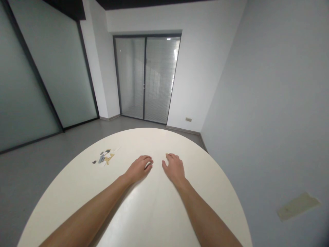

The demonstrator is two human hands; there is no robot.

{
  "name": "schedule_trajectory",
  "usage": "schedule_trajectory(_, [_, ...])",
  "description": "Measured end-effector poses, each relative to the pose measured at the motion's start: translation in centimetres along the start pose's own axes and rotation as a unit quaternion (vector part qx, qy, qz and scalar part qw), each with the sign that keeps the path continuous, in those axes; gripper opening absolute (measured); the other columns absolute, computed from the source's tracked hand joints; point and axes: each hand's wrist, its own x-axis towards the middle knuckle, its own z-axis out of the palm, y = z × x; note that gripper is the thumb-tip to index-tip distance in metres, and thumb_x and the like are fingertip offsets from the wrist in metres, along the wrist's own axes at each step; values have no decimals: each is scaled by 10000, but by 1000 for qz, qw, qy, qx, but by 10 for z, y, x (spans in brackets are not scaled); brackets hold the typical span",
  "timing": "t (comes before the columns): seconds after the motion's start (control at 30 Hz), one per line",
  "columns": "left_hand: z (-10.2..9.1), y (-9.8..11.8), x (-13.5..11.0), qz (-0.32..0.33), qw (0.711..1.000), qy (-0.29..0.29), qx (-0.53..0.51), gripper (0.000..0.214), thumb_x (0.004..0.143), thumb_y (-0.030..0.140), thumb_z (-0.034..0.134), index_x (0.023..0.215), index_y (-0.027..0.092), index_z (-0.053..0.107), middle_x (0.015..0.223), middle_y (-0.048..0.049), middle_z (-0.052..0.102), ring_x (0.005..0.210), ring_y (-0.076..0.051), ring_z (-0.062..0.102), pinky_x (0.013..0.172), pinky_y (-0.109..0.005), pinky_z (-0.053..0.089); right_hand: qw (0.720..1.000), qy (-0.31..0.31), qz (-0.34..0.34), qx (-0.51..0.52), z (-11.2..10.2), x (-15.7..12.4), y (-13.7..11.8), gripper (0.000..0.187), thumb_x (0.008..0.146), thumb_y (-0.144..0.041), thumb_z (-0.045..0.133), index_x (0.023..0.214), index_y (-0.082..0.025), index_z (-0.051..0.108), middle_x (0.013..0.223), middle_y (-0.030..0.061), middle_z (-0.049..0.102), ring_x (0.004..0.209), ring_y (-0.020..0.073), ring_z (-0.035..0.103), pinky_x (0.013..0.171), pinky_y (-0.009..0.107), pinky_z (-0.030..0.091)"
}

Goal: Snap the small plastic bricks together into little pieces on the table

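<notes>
My left hand (139, 169) rests on the white round table (154, 209), its fingers curved and its thumb apart from them. Nothing shows in the gap between them. To its right, my right hand (175, 168) lies palm down with the thumb spread away from the fingers. A tiny tan piece (167, 155) sits at the tip of its index finger, partly covered; its kind is too small to make out. The two hands face each other and do not touch.
A loose pile of small flat pieces (105, 157), grey, yellow, white and dark, lies on the table's left side. One dark piece (94, 162) sits apart from it. A grey wall (269, 103) stands close on the right; glass doors (145, 79) are behind the table.
</notes>
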Motion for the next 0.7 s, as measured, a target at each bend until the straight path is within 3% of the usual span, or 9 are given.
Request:
schedule_trajectory(0.23, [3, -3, 0, 2, 1000, 0, 1, 212, 924, 271, 490, 1058, 220, 647, 1191, -79, 644, 1146, -234, 563, 1009, -393, 447, 991, -39, 112, -53, -8, 4, 3, 559, 877, -476, 528, 1328, -146, 554, 1363, 138, 551, 1212, 297, 483, 1004, 413, 350])
schedule_trajectory(0.7, [4, -3, 0, 1, 1000, 1, 4, 211, 930, 280, 488, 1057, 224, 647, 1190, -74, 645, 1147, -230, 561, 1007, -385, 445, 986, -43, 138, -80, -8, 7, 10, 645, 858, -491, 511, 1385, -120, 491, 1401, 148, 516, 1227, 317, 467, 1016, 438, 343])
